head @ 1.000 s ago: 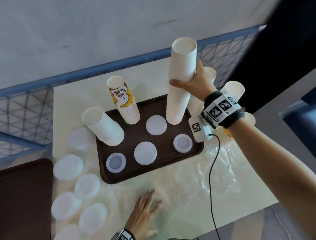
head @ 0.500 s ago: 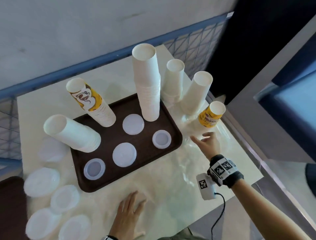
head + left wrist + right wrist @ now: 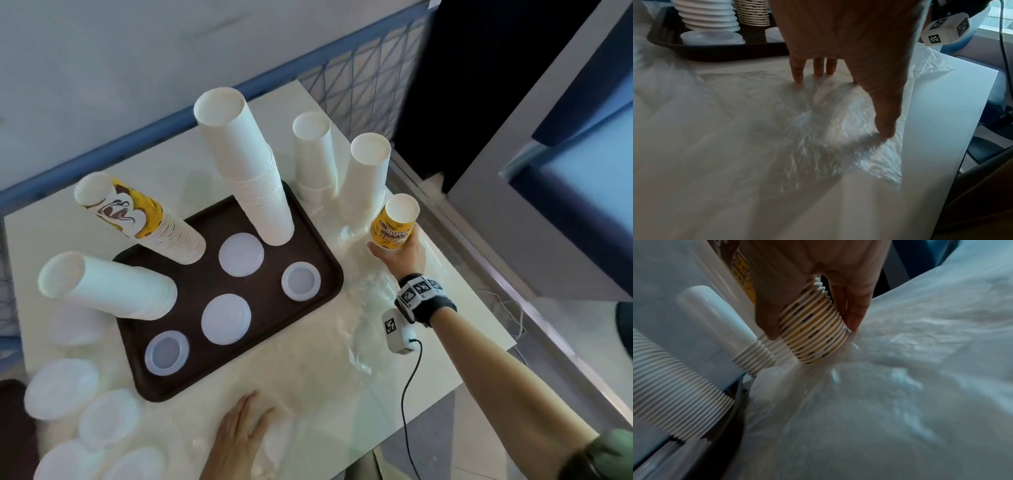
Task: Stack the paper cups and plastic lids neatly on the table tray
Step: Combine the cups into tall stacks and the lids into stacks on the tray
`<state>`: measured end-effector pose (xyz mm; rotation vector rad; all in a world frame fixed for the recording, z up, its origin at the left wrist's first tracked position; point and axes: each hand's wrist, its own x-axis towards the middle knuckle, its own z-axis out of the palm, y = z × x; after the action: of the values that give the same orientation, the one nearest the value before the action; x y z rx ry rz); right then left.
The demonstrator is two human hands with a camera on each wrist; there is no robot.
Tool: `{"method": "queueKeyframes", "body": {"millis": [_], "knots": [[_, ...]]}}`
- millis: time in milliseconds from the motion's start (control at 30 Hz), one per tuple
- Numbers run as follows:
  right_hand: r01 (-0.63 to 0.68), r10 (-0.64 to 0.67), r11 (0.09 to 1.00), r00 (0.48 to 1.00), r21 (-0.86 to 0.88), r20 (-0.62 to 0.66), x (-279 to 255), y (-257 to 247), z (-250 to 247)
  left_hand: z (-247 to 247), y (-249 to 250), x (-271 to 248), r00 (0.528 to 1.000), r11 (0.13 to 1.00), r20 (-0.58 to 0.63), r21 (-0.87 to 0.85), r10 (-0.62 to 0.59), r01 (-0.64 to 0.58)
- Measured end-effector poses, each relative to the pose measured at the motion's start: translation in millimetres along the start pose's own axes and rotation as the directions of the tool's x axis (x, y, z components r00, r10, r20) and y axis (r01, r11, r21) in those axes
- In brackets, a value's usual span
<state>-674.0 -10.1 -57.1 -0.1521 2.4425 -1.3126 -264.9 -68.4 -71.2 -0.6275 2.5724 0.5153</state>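
Observation:
A brown tray holds a tall white cup stack, a yellow printed stack, a leaning white stack and several lids. Right of the tray stand two white stacks and a short yellow cup stack. My right hand grips that yellow stack near its base, thumb on one side and fingers on the other. My left hand lies flat with spread fingers on clear plastic film at the table's front edge.
Several loose lids lie on the table left of the tray. Crumpled clear plastic film covers the table's right part. A blue mesh railing runs behind the table, and a second brown tray shows at the bottom left.
My right hand let go of the tall white stack, now standing on the tray, swung right and down, and closed around the short yellow stack. The left hand stayed flat on the film.

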Motion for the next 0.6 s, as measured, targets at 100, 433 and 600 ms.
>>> {"method": "queueKeyframes", "body": {"millis": [100, 433, 600], "knots": [[0.009, -0.009, 0.999, 1.0, 0.047, -0.006, -3, -2, -8, -19, -6, 4, 0.997, 1.0, 0.075, 0.003, 0.008, -0.008], [-0.004, 0.03, 0.975, 0.993, 0.222, -0.117, -56, 20, -83, -160, 97, 149, 0.956, 0.744, -0.273, -0.66, -0.109, -0.104], [0.003, 0.025, 0.974, 0.993, 0.227, -0.119, -96, 38, -117, -177, 145, 254, 0.901, 0.497, -0.322, -0.855, -0.29, -0.146]]}}
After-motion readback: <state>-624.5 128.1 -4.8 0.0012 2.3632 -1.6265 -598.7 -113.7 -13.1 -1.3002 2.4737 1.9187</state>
